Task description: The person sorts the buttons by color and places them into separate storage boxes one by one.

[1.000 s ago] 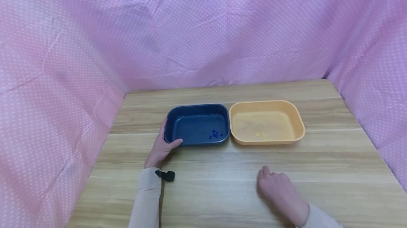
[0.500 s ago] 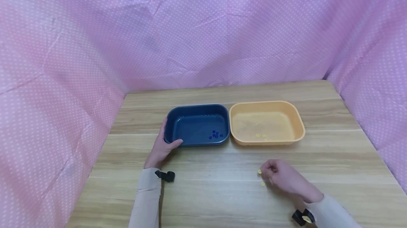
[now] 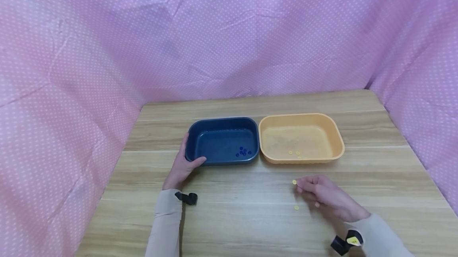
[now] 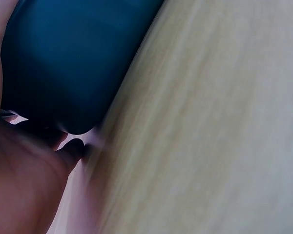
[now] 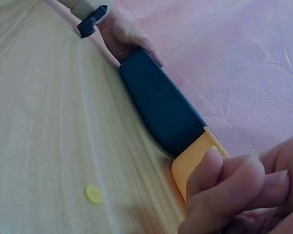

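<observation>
My left hand (image 3: 180,170) grips the left end of a dark blue plastic bin (image 3: 214,141), thumb over its near rim and fingers along the outside. Blue buttons (image 3: 243,152) lie in that bin's near right corner. Between thumb and fingertips, my right hand (image 3: 330,199) pinches a small yellow button (image 3: 294,182) above the table, in front of the light orange bin (image 3: 307,137). Another yellow button (image 5: 93,194) lies on the wood below the hand. A few yellow buttons (image 3: 290,152) rest inside the orange bin by its near wall. Curled fingers mostly hide the held button in the right wrist view.
Both bins stand side by side, ends touching or nearly so, on a wood-grain table (image 3: 232,225). Pink dotted cloth (image 3: 229,42) hangs around the back and sides. Each wrist carries a black strap-mounted camera (image 3: 187,198).
My right hand has picked a yellow button off the table and moved it slightly forward, uncovering another yellow button. My left hand still holds the blue bin in place.
</observation>
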`<state>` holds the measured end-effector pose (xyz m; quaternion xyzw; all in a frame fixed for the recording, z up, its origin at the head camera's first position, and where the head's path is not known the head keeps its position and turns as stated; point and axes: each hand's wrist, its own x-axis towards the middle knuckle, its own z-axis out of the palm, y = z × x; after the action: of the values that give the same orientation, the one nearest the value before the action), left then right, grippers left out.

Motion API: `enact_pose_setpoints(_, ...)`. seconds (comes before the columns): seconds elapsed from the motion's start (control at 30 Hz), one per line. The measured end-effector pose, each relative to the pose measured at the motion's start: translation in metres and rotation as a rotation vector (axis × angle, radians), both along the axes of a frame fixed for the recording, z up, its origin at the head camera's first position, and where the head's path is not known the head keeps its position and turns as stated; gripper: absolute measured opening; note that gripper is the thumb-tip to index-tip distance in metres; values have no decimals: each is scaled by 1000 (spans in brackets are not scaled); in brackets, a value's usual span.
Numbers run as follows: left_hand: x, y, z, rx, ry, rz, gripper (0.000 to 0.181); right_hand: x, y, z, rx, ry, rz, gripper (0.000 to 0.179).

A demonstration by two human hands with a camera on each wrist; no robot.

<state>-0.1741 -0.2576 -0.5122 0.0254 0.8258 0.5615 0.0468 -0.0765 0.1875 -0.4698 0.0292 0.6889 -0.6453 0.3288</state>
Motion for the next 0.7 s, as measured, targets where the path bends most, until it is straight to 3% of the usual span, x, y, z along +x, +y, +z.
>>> enact_pose_setpoints(0.43, 1, 0, 2, 7, -18, -5, 103, -4, 7, 12, -64, -18, -38, 29)
enact_pose_setpoints(0.53, 1, 0, 1, 4, -20, -2, 103, -9, 10, 23, -110, -11, -116, 24)
enact_pose_setpoints(0.7, 2, -1, 2, -10, -18, -5, 104, -23, 17, 45, -243, 11, -322, 25)
